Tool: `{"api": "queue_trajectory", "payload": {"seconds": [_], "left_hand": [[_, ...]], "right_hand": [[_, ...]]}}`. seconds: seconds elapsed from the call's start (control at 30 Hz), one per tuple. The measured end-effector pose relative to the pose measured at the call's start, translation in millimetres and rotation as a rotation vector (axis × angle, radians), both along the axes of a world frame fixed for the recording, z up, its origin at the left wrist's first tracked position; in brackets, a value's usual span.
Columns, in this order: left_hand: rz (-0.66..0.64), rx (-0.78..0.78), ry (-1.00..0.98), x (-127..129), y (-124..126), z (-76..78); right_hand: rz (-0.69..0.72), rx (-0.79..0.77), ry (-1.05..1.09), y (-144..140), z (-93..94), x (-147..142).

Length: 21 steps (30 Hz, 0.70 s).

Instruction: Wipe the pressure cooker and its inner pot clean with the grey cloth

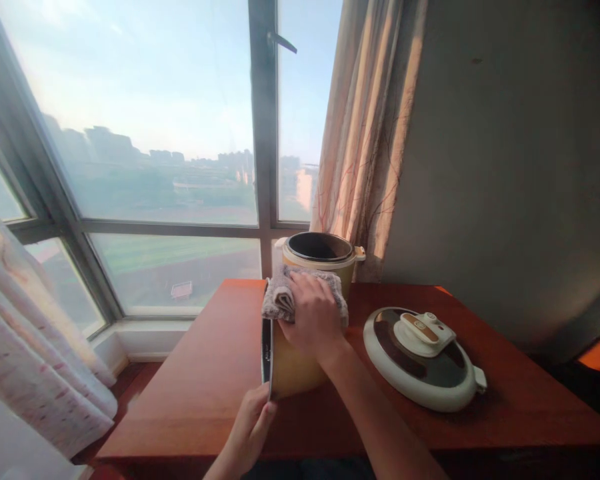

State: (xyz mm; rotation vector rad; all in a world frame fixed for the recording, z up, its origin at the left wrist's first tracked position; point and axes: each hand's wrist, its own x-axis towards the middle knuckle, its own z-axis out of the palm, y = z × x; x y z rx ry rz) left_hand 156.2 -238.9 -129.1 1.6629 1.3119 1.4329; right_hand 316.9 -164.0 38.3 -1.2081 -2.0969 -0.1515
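Observation:
An inner cooking pot (300, 363) with a yellowish outside lies on its side on the table, its dark opening facing left. My left hand (253, 420) pinches the pot's rim at the lower left, fingers closed on it. My right hand (316, 313) presses a folded grey-brown cloth (280, 303) against the upper side of the pot, fingers bent over the cloth. Right behind stands the cooker body (350, 277), upright and uncovered, showing a dark interior. Its round lid (445, 393), white-rimmed with a dark top and a white handle, lies to the right of my right forearm.
The reddish-brown wooden table (195, 393) bears all these things. Beyond it are a large window (170, 230) and a beige curtain (365, 133). A pale curtain (35, 347) hangs at the left, and a grey wall (505, 167) rises at the right.

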Motion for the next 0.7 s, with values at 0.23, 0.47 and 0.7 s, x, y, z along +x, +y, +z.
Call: {"api": "queue_trajectory", "payload": {"seconds": [0.23,0.47,0.7], "left_hand": [[-0.003,-0.005,-0.035,18.0,-22.7,-3.1],[-0.011,-0.196,-0.177,25.7,-16.1,29.6],[0.006,-0.324,-0.202,20.7,-3.2,75.1]], "right_hand": [[0.07,0.09,0.022,-48.1,-30.2,8.5],[0.084,0.192,0.005,-73.5,-95.0,19.7],[0.077,0.369,0.063,-78.9,-171.2,16.5]]}}
